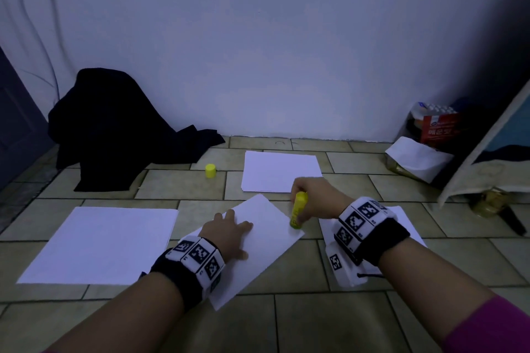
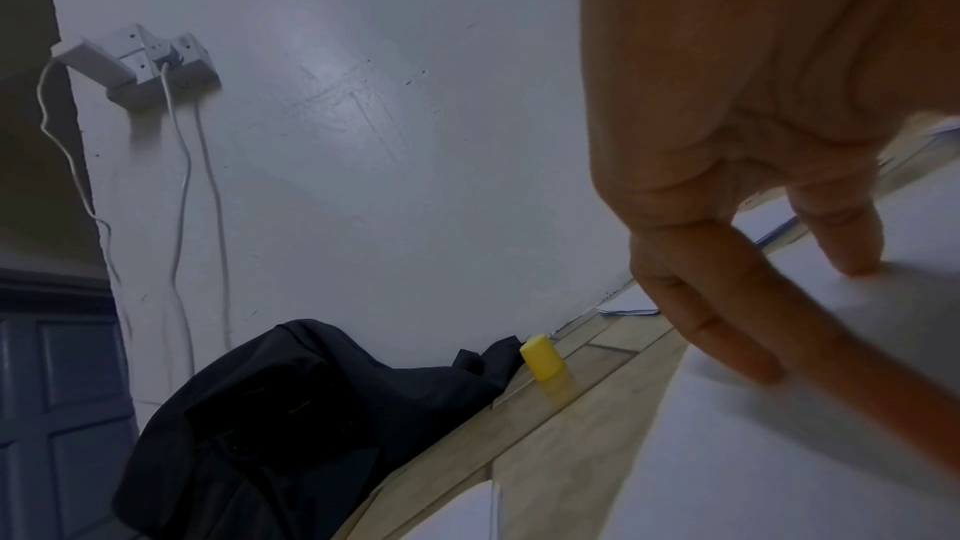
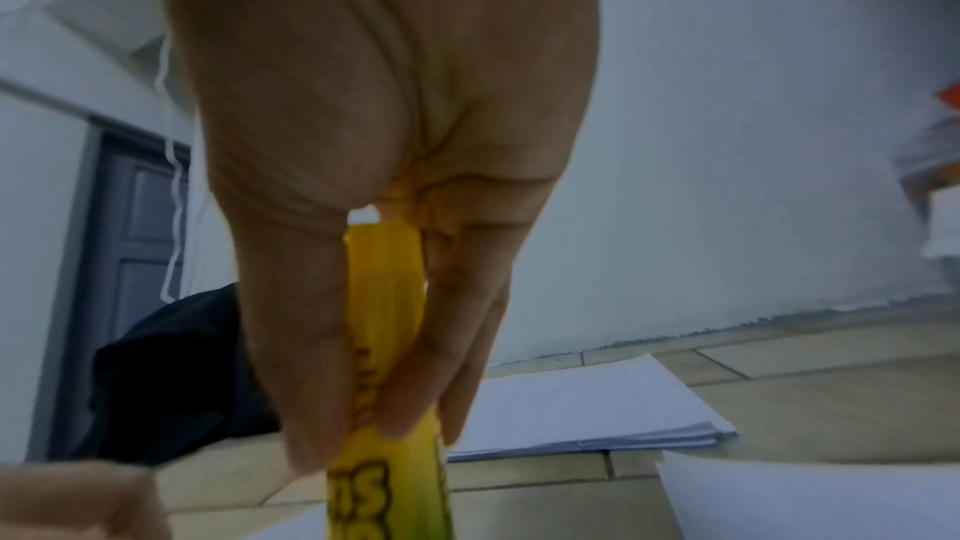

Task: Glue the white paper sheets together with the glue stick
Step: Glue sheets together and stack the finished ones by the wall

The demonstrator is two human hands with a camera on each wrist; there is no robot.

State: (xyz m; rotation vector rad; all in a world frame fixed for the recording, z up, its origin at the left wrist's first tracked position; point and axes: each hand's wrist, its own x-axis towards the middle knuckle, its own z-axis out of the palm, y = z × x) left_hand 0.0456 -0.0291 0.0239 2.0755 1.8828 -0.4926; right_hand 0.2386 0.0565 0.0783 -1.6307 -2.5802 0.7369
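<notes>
The glue stick's tip is hidden where it meets the sheet; its label is cut off in the right wrist view. The right hand grips the smooth yellow tube upright at the sheet's right edge. The left hand lies flat, fingers spread, on the skewed sheet. The round cap stands far left on the tiled floor, beside crumpled dark cloth. A paper stack lies beyond.

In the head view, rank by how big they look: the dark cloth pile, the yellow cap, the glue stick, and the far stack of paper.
1. Dark cloth pile
2. Far stack of paper
3. Glue stick, partly hidden by the right hand
4. Yellow cap
</notes>
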